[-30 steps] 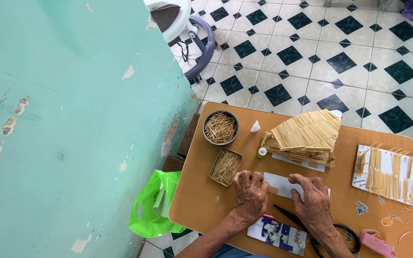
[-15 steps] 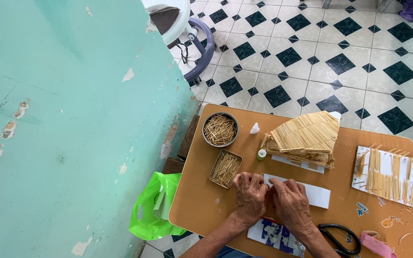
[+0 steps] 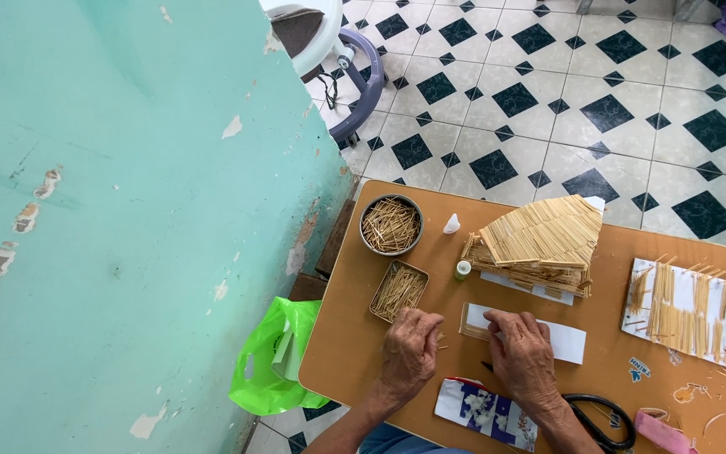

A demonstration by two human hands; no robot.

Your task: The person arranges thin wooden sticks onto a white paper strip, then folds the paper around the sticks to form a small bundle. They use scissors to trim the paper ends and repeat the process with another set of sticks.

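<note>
- Where the scene is read from the left, a green plastic bag (image 3: pixel 272 357) is seen hanging beside the near-left corner of the wooden table (image 3: pixel 346 361), against the turquoise wall (image 3: pixel 128 210).
- A round bowl of sticks (image 3: pixel 391 224) is set at the far-left of the table; a small rectangular tin of sticks (image 3: pixel 399 291) lies just near of it.
- The left hand (image 3: pixel 409 351) is held curled, palm down, just near of the tin; the fingertips are gathered as if a few thin sticks are pinched, though what is pinched cannot be told for certain.
- A small glue bottle (image 3: pixel 462 269) and its loose cap (image 3: pixel 451 224) stand between the bowl and the stick-built model house (image 3: pixel 539 244).
- The white paper strip (image 3: pixel 565 340) lies at the table's middle, with a row of sticks already laid at its left end.
- The right hand (image 3: pixel 521 357) is pressed flat on the strip, fingers together, so that the strip is held down.
- It is judged that sticks are being laid onto the strip. For a clean row, each stick should be butted against the previous one and aligned to the strip's edge while the strip is kept pinned.
- A printed card (image 3: pixel 485 412) lies at the near edge, black scissors (image 3: pixel 602 416) to its right.
- A white panel of sticks (image 3: pixel 686 307) rests at the right.
</note>
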